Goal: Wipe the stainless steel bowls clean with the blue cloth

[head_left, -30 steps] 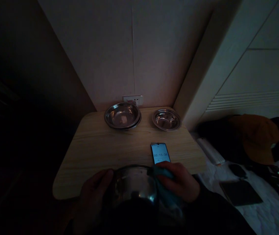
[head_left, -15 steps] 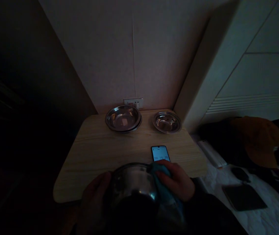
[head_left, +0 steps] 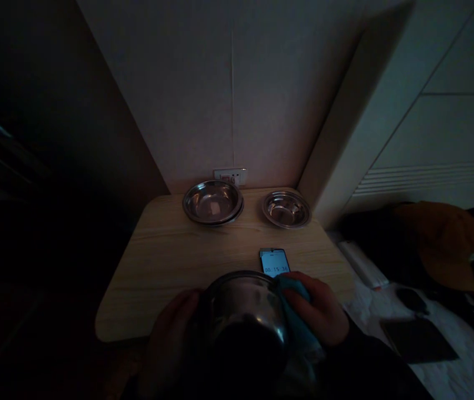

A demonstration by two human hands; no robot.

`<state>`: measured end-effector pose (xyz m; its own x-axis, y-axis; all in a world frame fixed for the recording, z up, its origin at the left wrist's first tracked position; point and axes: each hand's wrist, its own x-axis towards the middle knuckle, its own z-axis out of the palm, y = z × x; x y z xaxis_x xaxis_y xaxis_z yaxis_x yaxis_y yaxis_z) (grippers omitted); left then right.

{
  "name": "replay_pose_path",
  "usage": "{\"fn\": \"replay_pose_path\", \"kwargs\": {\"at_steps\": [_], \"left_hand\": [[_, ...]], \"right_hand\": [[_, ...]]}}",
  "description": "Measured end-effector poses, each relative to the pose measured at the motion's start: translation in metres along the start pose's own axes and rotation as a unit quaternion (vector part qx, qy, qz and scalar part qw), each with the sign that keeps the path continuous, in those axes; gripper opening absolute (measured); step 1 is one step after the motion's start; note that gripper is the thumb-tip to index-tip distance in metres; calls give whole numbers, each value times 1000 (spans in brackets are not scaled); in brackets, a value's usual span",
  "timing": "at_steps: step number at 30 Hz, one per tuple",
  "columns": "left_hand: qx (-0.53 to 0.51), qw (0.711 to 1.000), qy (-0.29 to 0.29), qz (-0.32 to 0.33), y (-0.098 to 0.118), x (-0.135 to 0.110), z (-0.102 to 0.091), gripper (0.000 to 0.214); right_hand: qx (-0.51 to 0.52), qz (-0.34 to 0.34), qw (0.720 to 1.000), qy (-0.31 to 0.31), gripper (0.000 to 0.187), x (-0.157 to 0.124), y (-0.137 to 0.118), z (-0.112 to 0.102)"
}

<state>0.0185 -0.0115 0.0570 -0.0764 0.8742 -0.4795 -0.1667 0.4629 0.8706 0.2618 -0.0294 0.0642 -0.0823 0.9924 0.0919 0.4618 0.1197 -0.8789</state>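
In dim light I hold a steel bowl (head_left: pixel 243 314) above the near edge of a light wooden table (head_left: pixel 170 261). My left hand (head_left: pixel 170 339) grips the bowl's left side, fingers curled on its rim. My right hand (head_left: pixel 320 311) presses a blue cloth (head_left: pixel 297 316) against the bowl's right rim, fingers closed over the cloth. Just beyond the bowl lies a lit phone (head_left: pixel 275 262) showing a timer.
Two steel bowls stand at the table's far edge: a larger stacked one (head_left: pixel 213 201) and a smaller one (head_left: pixel 287 209), below a wall socket (head_left: pixel 231 176). To the right a bed holds dark items, an orange-brown cap (head_left: pixel 449 244) and a dark flat object (head_left: pixel 418 339).
The view has shifted slightly, and the bowl and both hands sit a little farther right. My right hand with the cloth has moved along the bowl's right rim.
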Motion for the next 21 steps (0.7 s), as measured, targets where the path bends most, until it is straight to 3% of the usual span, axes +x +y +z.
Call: {"fn": "replay_pose_path", "kwargs": {"at_steps": [2,3,6,8,10,13,18,21], "left_hand": [[85,995,-11,45,9,1,2,33],[120,990,-42,54,14,1,4,33],[160,979,-122,38,21,1,14,30],[126,983,-136,6,20,0,18,28],[54,991,-118,-30,17,-2,20,27],[-64,995,-54,-54,16,-4,18,29],[-212,973,29,-87,19,1,16,23],[-235,964,43,-120,15,2,17,23]], "right_hand": [[-19,-21,998,-54,25,2,-4,-2],[-27,-30,997,-73,24,3,-6,-2],[-36,-40,994,-98,21,7,-11,-1],[-24,-39,994,-104,20,10,-14,0],[-2,-33,995,-90,20,13,-15,1],[42,-13,999,-18,23,14,-13,7],[82,32,991,99,27,3,3,29],[53,39,991,115,27,-7,14,34]]}}
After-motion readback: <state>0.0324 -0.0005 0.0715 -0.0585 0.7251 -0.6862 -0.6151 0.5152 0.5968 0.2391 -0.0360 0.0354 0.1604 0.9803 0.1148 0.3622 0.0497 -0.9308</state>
